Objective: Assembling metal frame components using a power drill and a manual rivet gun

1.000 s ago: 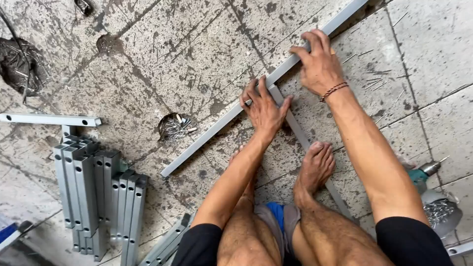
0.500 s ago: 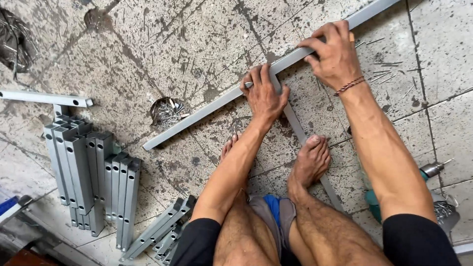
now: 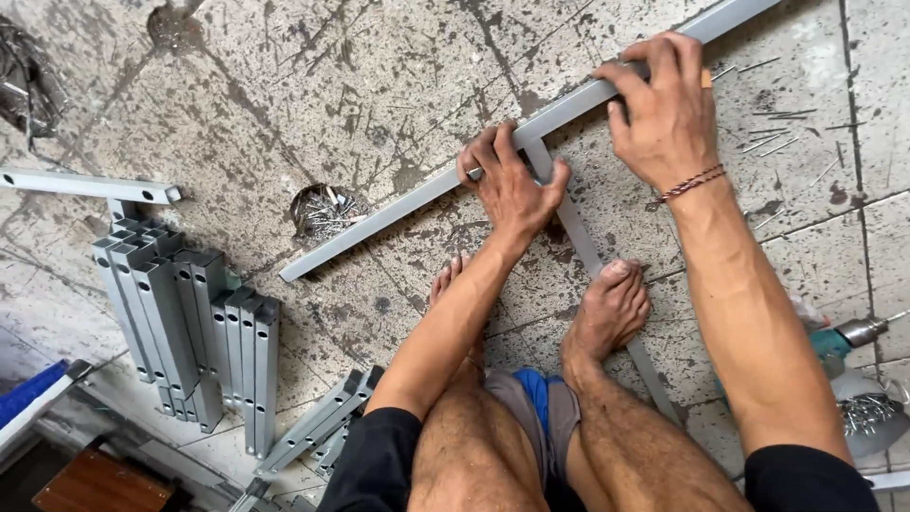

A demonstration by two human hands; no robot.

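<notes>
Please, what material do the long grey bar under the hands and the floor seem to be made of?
Long grey bar: probably metal, perhaps aluminium, with a matte grey finish; its straight sharp edges and even colour suggest this. The left hand and right hand press on it. Floor: likely concrete or stone slabs, rough, stained and scratched, with visible joints.

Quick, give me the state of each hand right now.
Left hand: fingers spread, pressing down where the long grey bar meets the cross bar; not gripping.
Right hand: fingers curled over the long grey bar, holding it.
</notes>
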